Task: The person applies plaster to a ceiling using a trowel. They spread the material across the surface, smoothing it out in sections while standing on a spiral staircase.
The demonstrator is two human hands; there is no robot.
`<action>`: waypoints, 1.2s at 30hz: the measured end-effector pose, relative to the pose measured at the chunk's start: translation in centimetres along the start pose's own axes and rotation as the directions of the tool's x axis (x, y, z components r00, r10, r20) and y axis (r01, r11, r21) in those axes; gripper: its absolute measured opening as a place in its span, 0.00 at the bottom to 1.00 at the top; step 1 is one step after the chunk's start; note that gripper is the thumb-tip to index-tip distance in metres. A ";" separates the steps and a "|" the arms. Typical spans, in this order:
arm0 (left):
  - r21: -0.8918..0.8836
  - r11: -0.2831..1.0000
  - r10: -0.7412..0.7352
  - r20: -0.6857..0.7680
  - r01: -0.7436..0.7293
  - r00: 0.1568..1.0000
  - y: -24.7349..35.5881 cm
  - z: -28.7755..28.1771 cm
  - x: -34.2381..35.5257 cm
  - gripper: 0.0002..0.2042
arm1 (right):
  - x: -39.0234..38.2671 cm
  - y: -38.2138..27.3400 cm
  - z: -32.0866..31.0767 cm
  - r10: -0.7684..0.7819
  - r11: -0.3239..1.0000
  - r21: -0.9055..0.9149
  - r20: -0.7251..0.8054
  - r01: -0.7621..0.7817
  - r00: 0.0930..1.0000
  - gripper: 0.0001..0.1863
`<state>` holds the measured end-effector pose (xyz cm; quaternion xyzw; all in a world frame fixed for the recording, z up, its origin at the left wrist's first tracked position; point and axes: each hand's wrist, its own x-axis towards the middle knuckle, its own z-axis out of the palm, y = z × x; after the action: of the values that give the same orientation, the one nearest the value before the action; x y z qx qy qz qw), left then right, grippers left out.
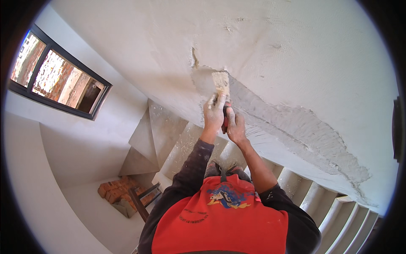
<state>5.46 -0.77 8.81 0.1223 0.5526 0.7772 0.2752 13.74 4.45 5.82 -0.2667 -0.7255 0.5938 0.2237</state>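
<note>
Left hand (214,111) and right hand (235,125) clasp the putty knife (220,82) mid-frame, the pale patch (204,79) left of it seemingly smoothed, the grey strip (296,129) rightward apparently unfinished.

Head view: fisheye worn on person's head, left of pair, looking steeply down over red garment (220,224), very near; faces wall (279,80), near; stairs (176,148) farther below.

Hands (215,111) w/ scraper (220,83), prob. touching wall (296,63), stairs (311,197)

Left hand (215,113) just beside right hand (235,127)
</note>
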 end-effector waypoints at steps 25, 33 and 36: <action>-0.286 0.940 -0.188 0.024 0.187 0.982 1.4 3.3 0.2 0.17 | -0.7 -6.8 -2.7 -0.058 0.923 -0.383 -0.064 0.029 0.996 0.19; -0.343 0.914 -0.208 0.062 0.216 0.976 3.1 2.8 -0.4 0.15 | -1.7 -7.5 -2.4 -0.139 0.920 -0.371 -0.007 0.127 0.990 0.20; -0.433 0.875 -0.197 0.086 0.214 0.977 3.5 2.4 0.4 0.15 | -0.5 -8.9 -2.4 -0.242 0.830 -0.497 0.090 0.254 0.966 0.17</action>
<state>5.33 0.51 12.84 0.0129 0.3669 0.8457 0.3873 14.58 4.53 15.04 -0.2125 -0.8862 0.3524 0.2130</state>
